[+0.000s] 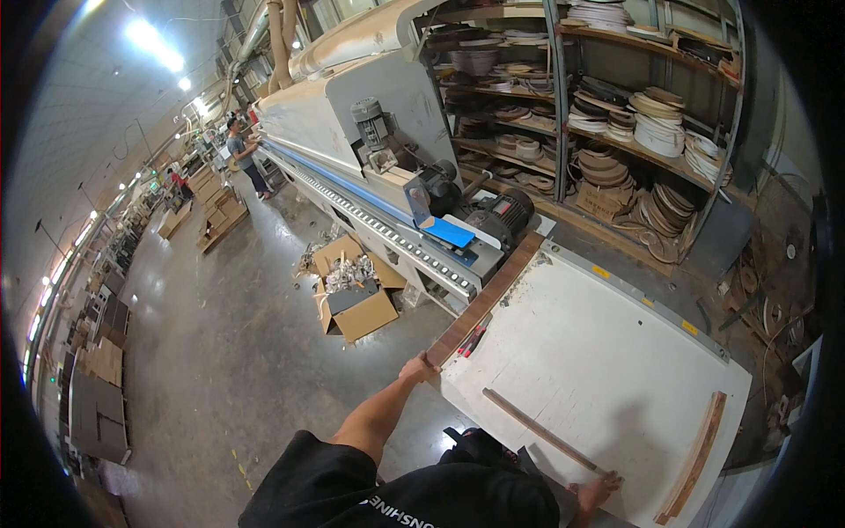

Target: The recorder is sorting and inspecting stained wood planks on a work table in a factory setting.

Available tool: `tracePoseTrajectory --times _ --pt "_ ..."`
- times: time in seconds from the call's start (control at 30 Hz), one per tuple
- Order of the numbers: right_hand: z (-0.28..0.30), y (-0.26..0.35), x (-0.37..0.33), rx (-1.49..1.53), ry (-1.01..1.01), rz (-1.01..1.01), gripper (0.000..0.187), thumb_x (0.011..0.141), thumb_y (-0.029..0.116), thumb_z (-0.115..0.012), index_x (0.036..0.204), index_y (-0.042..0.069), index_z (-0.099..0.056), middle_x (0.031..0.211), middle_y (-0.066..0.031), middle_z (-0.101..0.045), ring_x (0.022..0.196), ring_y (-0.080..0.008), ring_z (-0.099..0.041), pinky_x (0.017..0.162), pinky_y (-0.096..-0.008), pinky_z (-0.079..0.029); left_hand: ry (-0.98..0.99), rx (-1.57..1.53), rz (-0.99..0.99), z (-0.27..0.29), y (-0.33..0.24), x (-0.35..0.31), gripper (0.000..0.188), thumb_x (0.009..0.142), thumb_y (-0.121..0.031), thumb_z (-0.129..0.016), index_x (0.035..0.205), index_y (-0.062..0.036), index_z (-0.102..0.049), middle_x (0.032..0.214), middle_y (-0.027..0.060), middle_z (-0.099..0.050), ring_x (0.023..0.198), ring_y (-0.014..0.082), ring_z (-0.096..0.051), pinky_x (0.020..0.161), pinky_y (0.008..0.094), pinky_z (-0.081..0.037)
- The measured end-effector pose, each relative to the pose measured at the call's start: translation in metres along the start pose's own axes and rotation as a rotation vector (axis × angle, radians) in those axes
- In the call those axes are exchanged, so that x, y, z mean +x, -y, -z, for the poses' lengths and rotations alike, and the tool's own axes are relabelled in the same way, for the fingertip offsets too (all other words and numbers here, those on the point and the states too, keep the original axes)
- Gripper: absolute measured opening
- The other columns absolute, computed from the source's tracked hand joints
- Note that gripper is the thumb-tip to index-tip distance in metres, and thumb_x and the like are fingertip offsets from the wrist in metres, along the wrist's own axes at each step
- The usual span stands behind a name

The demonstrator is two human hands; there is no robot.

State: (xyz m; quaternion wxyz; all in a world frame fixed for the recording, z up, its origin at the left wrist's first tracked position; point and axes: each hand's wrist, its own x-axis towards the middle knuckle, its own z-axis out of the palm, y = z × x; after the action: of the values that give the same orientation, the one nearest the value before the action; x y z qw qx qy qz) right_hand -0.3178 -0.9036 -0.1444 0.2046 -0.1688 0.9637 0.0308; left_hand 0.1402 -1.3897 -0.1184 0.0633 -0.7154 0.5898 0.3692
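A long flat brown wooden board [487, 304] lies along the left edge of the white-topped table [607, 343]. My left hand [417, 368] is closed round its near end, at the table's corner. By the table's near edge, my right hand [600, 487] has its fingers over the end of a thin wooden strip [541, 429] and appears to grip it; part of this hand is hidden. The strip slants across the white top. A second, thicker wooden strip [694, 458] lies apart at the right side. Beside the board sits a small red and black tool [472, 341].
A long edge-banding-type machine [387, 114] with motors [503, 216] and a roller track [352, 209] extends away. Shelves [563, 132] hold coiled banding. An open carton [359, 304] of scraps stands on the floor. Another person [244, 157] stands at the machine's far end.
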Motion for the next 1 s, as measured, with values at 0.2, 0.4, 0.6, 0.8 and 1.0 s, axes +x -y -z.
tracePoseTrajectory --times 0.2,0.4,0.6,0.8,1.0 --pt "-0.051 -0.034 0.029 -0.064 -0.19 0.115 0.175 0.029 0.058 -0.102 0.163 -0.008 -0.012 0.169 -0.0358 -0.018 0.158 -0.0517 -0.019 0.127 -0.0505 -0.033 -0.013 0.012 -0.028 0.002 -0.016 -0.002 0.084 0.084 -0.056 -0.081 0.155 -0.0265 -0.047 0.119 0.0029 -0.077 0.09 0.0211 -0.077 0.083 0.0392 -0.059" --pt "-0.005 0.0 0.0 0.0 -0.034 0.017 0.173 0.028 0.055 -0.103 0.164 -0.007 -0.015 0.169 -0.0368 -0.018 0.156 -0.0535 -0.022 0.126 -0.0532 -0.035 -0.008 -0.017 -0.01 0.003 0.0 -0.006 0.081 0.085 -0.056 -0.081 0.152 -0.0251 -0.049 0.118 0.0034 -0.077 0.091 0.0226 -0.076 0.082 0.0398 -0.059" --pt "-0.001 0.002 -0.004 -0.03 -0.052 0.023 0.173 0.028 0.053 -0.104 0.164 -0.006 -0.014 0.168 -0.0381 -0.016 0.155 -0.0541 -0.023 0.125 -0.053 -0.035 -0.056 -0.069 -0.043 0.0 0.006 -0.001 0.084 0.083 -0.056 -0.082 0.153 -0.023 -0.049 0.12 0.0044 -0.076 0.091 0.0235 -0.076 0.083 0.0406 -0.058" --pt "0.002 0.005 -0.006 -0.033 -0.047 0.011 0.17 0.033 0.05 -0.106 0.164 -0.005 -0.012 0.168 -0.0381 -0.015 0.155 -0.0539 -0.024 0.125 -0.0524 -0.036 -0.042 -0.043 -0.044 0.0 0.005 0.0 0.088 0.083 -0.056 -0.083 0.156 -0.0232 -0.046 0.121 0.0054 -0.076 0.09 0.0235 -0.076 0.083 0.0399 -0.059" --pt "0.002 0.003 -0.006 -0.031 -0.034 0.013 0.17 0.034 0.05 -0.105 0.164 -0.006 -0.012 0.168 -0.0396 -0.014 0.154 -0.0557 -0.025 0.124 -0.0529 -0.037 -0.024 -0.04 -0.029 0.004 -0.002 -0.008 0.085 0.082 -0.055 -0.083 0.153 -0.0218 -0.048 0.119 0.0055 -0.076 0.088 0.0231 -0.076 0.081 0.0394 -0.059"
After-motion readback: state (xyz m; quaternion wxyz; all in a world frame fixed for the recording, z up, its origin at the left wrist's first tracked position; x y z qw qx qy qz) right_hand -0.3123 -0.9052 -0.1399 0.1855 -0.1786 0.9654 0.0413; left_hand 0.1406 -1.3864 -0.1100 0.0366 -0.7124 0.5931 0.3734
